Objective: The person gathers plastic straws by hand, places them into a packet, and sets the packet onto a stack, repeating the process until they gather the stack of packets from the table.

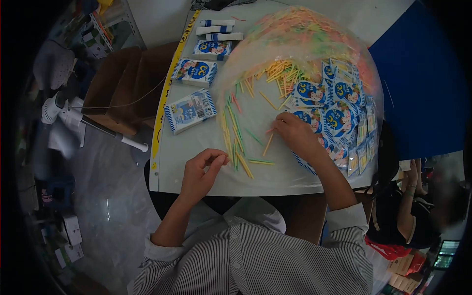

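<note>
My right hand (296,133) is closed in a pinch over the middle of the table. A thin yellow stick (268,145) slants down from its fingertips, with a short pink bit beside it. My left hand (202,171) has its fingers curled in near the table's front edge; whether anything is inside them is hidden. Just right of it lie loose yellow and green sticks (236,140). Many small blue-and-white printed packets (339,118) are piled right of my right hand. Behind, a heap of loose yellow sticks (285,73) spills from a large clear plastic bag (300,34).
Several larger blue-and-white packs (191,110) lie along the table's left side, with folded white-and-blue strips (216,29) behind them. Cardboard boxes (115,93) and a white pole-like device (98,123) stand to the left. Another person's arm (409,206) shows at right.
</note>
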Tool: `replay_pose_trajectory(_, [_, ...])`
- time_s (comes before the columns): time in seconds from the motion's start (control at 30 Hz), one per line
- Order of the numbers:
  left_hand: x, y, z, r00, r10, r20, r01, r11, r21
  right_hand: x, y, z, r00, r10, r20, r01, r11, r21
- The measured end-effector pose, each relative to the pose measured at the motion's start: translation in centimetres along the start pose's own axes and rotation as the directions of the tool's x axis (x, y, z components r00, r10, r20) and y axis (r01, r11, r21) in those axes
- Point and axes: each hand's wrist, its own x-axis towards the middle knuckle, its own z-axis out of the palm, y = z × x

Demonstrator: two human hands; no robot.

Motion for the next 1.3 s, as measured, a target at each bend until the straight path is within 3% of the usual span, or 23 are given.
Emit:
replay_pose_trajectory(0.03, [0.0,-0.2,-0.2,1.0,-0.004,-0.011,0.004,1.0,-0.001,0.2,-0.7,-0.1,1.0,-0.01,0.005,0.01,1.0,0.004])
replay_pose_trajectory(0.1, [-0.1,-0.4,-0.2,1.0,0.01,-0.008,-0.01,1.0,-0.026,0.5,-2.7,-0.2,0.982,0.184,0.052,-0.191,0.938,0.29])
replay_pose_trajectory(0.23, [0.3,-0.1,0.3,0.999,0.033,0.01,-0.033,0.999,-0.013,1.4,-3.8,2.1,0.972,0.223,0.075,-0.235,0.921,0.311])
replay_pose_trajectory(0.33, [0.1,-0.2,0.2,0.998,0.06,0.015,-0.06,0.998,0.003,1.8,-4.2,2.6,0.964,0.251,0.091,-0.263,0.952,0.156])
replay_pose_trajectory(0.43, [0.0,-0.4,-0.5,1.0,-0.006,-0.005,0.006,1.0,-0.003,2.4,-5.1,2.0,0.961,0.262,0.086,-0.276,0.924,0.263])
replay_pose_trajectory(0.5, [0.0,-0.7,-0.4,1.0,-0.003,-0.019,0.002,0.999,-0.049,2.7,-6.1,2.2,0.936,0.31,0.166,-0.352,0.821,0.449])
replay_pose_trajectory(0.53, [0.1,-0.9,-0.3,1.0,-0.005,-0.025,0.004,0.999,-0.05,2.8,-6.5,2.6,0.937,0.304,0.17,-0.348,0.822,0.45])
replay_pose_trajectory(0.6, [0.3,-1.4,0.0,0.99,0.136,-0.029,-0.132,0.984,0.117,3.0,-6.9,3.4,0.937,0.314,0.151,-0.342,0.911,0.228])
replay_pose_trajectory(0.7, [0.1,-1.7,-0.4,0.989,0.144,-0.017,-0.14,0.98,0.139,3.0,-7.8,3.3,0.931,0.322,0.17,-0.342,0.934,0.102])
replay_pose_trajectory(0.93, [0.2,-1.8,-0.4,0.991,0.132,-0.032,-0.128,0.985,0.116,3.0,-7.8,3.8,0.914,0.339,0.221,-0.365,0.927,0.088])
replay_pose_trajectory(1.03, [0.2,-1.7,-0.4,0.991,0.128,-0.048,-0.125,0.991,0.053,2.9,-7.2,3.3,0.892,0.391,0.225,-0.434,0.881,0.19])
replay_pose_trajectory(1.1, [0.3,-1.4,-0.5,1.0,-0.022,0.015,0.024,0.992,-0.126,2.5,-6.9,2.5,0.876,0.441,0.194,-0.47,0.692,0.548])
replay_pose_trajectory(1.13, [0.4,-1.2,0.0,1.0,-0.023,0.011,0.024,0.991,-0.129,2.4,-7.4,2.2,0.877,0.438,0.197,-0.469,0.694,0.546])
replay_pose_trajectory(1.2, [1.1,-0.6,1.6,0.989,-0.145,-0.031,0.103,0.821,-0.562,2.5,-8.9,1.8,0.889,0.419,0.186,-0.429,0.619,0.658])
replay_pose_trajectory(1.23, [1.2,-0.4,2.2,0.99,-0.139,-0.03,0.098,0.822,-0.56,2.6,-9.7,1.9,0.89,0.419,0.179,-0.425,0.622,0.658])
replay_pose_trajectory(1.3, [1.1,-0.2,3.2,0.919,-0.354,0.172,0.348,0.53,-0.773,2.8,-11.2,2.2,0.95,0.311,-0.032,-0.277,0.885,0.374])
